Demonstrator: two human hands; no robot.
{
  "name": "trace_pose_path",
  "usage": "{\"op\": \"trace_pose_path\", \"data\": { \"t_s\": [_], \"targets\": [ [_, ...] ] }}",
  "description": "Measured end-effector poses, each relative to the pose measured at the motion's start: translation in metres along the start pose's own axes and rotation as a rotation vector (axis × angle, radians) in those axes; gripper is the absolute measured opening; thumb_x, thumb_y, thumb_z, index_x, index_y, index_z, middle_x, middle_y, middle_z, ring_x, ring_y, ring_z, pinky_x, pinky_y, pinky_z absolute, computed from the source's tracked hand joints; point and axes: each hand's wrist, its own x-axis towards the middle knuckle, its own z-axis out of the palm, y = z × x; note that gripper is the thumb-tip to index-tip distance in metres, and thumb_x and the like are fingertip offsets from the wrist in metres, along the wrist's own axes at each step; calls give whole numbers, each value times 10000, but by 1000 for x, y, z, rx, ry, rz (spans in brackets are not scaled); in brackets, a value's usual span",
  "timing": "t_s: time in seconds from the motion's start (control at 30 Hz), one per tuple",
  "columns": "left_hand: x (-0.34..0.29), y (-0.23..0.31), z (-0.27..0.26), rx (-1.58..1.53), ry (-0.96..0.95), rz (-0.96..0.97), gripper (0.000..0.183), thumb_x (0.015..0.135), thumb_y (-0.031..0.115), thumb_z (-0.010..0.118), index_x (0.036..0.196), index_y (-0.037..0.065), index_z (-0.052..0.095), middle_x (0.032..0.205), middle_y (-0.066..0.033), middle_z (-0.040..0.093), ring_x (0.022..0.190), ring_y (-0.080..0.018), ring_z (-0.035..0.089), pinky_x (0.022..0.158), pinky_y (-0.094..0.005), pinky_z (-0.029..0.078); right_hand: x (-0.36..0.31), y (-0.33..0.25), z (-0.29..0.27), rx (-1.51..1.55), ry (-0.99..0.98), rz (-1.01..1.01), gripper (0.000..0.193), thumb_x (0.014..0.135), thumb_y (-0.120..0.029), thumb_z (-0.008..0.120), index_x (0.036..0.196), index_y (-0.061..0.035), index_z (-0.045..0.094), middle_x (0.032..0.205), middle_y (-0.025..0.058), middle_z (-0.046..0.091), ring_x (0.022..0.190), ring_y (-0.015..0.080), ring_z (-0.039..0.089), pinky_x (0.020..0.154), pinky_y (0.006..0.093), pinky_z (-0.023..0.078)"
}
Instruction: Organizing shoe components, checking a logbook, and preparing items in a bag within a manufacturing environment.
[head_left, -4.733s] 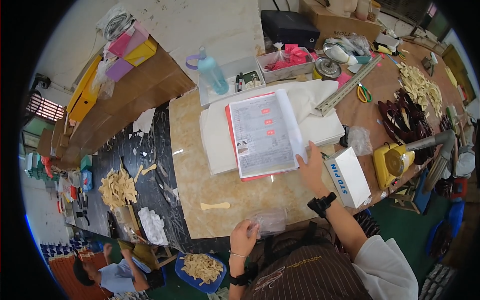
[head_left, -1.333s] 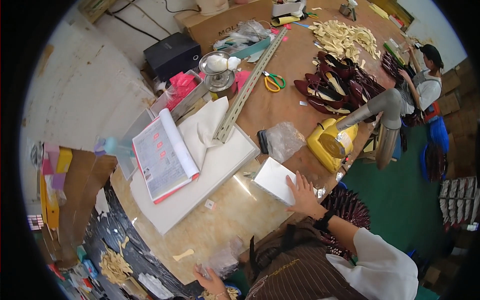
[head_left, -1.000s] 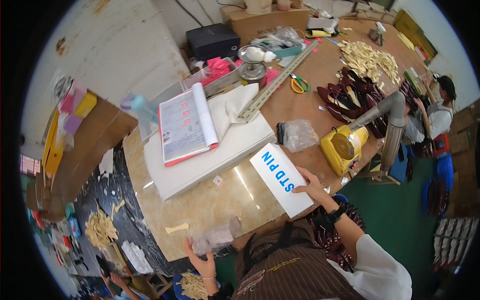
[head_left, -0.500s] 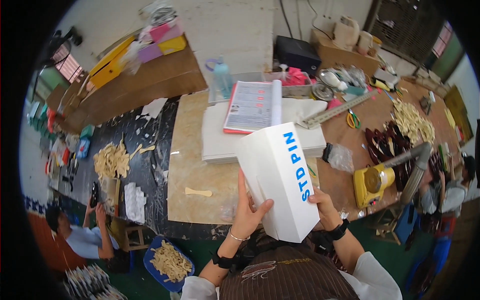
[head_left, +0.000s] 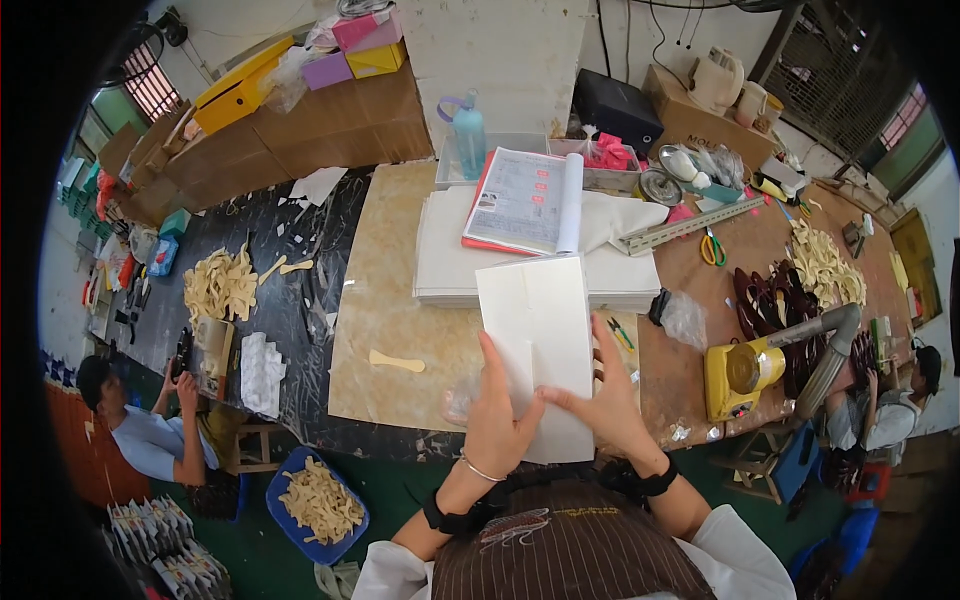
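Note:
A long white cardboard box is held upright between my two hands, over the front edge of the table. Its plain side, with a slit-like seam down the middle, faces me. My left hand grips the left edge, fingers stretched along it and thumb on the near side. Around the right edge closes my right hand, its thumb meeting the left thumb at the box's lower middle. Just beyond the box lie a stack of white sheets and a printed document on a red folder.
A beige shoe-insole-like piece lies on the tan board to the left. Right of the box are pliers, a clear plastic bag, green-handled scissors and a yellow machine. Two other people work at the far sides.
My hands have turned the box, so its blue-lettered side no longer shows and a plain side faces me. My right hand has moved further up its right edge.

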Motion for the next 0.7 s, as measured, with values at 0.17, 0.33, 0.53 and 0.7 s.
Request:
{"op": "trace_pose_path", "data": {
  "t_s": [0.17, 0.33, 0.53, 0.7],
  "targets": [
    [-3, 1, -16, -185, -189, -189, 808, 877, 97, 516, 1471, -78, -3, 1360, -344, 387, 1173, -393, 521, 937, -397, 432, 6, 9, -13, 288, -42, 184, 962, 695, -163, 822, 1469, -17, 270, 1309, 182, 513, 1121, 238, 563, 920, 333, 463],
    [6, 2, -37, -721, -84, -372, 638, 809, -44, 462, 1426, -21, 304, 1358, -221, 442, 1162, -242, 537, 915, -318, 453, 3, 32, -41, 571, -136, 383, 784, 728, -72, 767, 1417, -19, 397, 1233, 98, 584, 1081, 164, 567, 932, 300, 444],
    [11, 15, -27, 91, 23, -14, 458, 752, -47, 538, 1201, 30, 592, 1450, -286, 303, 1289, -377, 414, 1008, -387, 386, -12, 42, -33, 557, -74, 339, 763, 771, -92, 737, 1433, -8, 365, 1243, 108, 576, 1123, 161, 533, 946, 296, 429],
    [13, 14, -9, 466, 32, -3, 333, 739, 203, 740, 1020, 35, 675, 1457, -375, 202, 1323, -500, 321, 1040, -442, 336, -16, 43, -26, 487, 24, 257, 771, 804, -105, 711, 1459, -10, 314, 1322, 136, 521, 1203, 178, 481, 1000, 309, 388]
  ]
}}
